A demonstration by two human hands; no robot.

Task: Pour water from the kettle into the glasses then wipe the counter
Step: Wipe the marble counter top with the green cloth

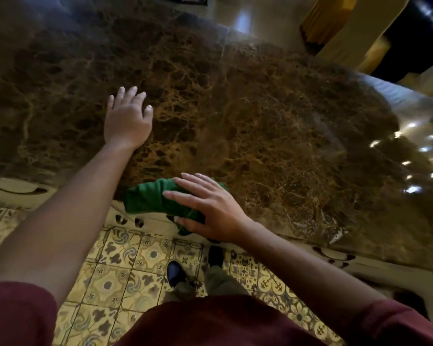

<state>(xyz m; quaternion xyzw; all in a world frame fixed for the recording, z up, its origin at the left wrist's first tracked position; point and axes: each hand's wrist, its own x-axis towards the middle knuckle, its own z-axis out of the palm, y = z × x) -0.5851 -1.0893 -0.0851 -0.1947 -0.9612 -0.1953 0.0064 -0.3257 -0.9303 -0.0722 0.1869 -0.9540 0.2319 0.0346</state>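
Note:
A dark brown marble counter [248, 116] fills most of the view. A bunched green cloth [148, 198] lies at the counter's near edge and partly overhangs it. My right hand [205, 208] presses down on the cloth with straight, spread fingers. My left hand [128, 118] rests flat on the bare marble further back and to the left, fingers spread. No kettle or glasses are in view.
Patterned yellow floor tiles [125, 278] and my shoes [175, 272] lie below the counter's carved pale edge [145, 221]. Pale furniture with yellow fabric [335, 23] stands beyond the counter's far right edge. Light reflections glint on the marble at the right [410, 156].

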